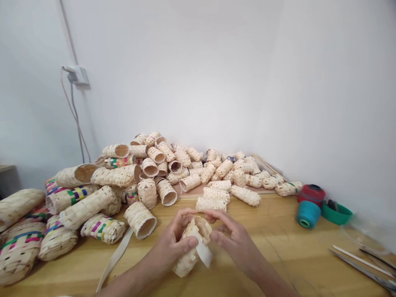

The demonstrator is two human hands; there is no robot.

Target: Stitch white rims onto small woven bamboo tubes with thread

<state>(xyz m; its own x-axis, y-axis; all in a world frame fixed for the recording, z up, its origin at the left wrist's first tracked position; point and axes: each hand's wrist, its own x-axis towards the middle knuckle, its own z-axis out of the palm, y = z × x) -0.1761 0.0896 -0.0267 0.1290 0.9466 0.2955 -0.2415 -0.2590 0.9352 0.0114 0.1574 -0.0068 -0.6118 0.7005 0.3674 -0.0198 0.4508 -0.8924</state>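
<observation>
A small woven bamboo tube [187, 258] sits between my hands above the wooden table, its open end upward. My left hand [173, 243] grips it from the left side, with the thumb on its weave. My right hand [232, 241] holds its upper rim with the fingertips. A pale loose strip [204, 253] hangs from the tube's near side. A longer pale strip [114, 260] lies on the table to the left of my hands.
A large pile of woven tubes [154, 173] fills the table's back, with bigger colour-banded pieces [18, 247] at the left. A teal spool [308, 214], red spool [311, 194] and green bowl [336, 214] stand at the right. Long metal tools [361, 268] lie at the front right.
</observation>
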